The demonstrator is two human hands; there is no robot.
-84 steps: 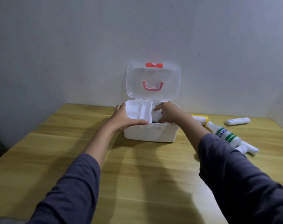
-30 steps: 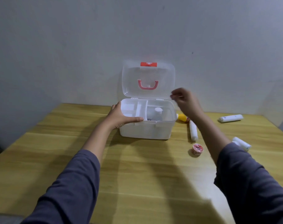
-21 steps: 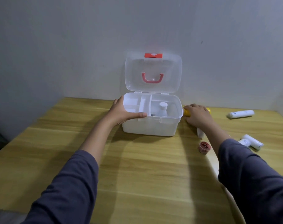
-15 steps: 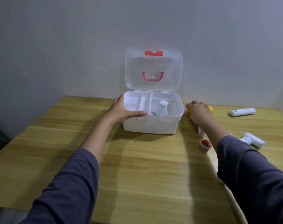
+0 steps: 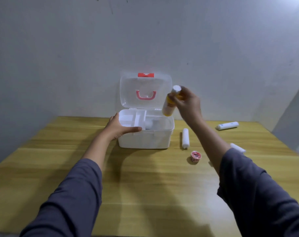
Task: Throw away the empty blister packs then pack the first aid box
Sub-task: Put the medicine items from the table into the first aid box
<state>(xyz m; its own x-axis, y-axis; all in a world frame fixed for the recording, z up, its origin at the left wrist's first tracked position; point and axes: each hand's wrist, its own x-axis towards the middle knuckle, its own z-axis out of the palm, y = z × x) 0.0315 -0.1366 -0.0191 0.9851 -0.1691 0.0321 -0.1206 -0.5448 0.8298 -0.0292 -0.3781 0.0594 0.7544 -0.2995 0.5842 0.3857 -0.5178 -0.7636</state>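
The white first aid box [image 5: 145,140] stands open on the wooden table, its clear lid [image 5: 145,89] with a pink handle upright against the wall. My left hand [image 5: 118,130] grips the box's front left rim. My right hand [image 5: 188,103] holds a yellow bottle with a white cap [image 5: 170,104], tilted, above the box's right compartment. A white bottle lies inside that compartment [image 5: 152,124], partly hidden. No blister packs are visible.
To the right of the box lie a white gauze roll [image 5: 185,140], a small pink tape roll [image 5: 195,156], a white tube [image 5: 228,126] near the wall and another white item [image 5: 237,147] partly behind my right arm. The wall stands close behind the box.
My right hand closed on the yellow bottle lying beside the box and lifted it up over the box's right side. My left hand stayed on the rim.
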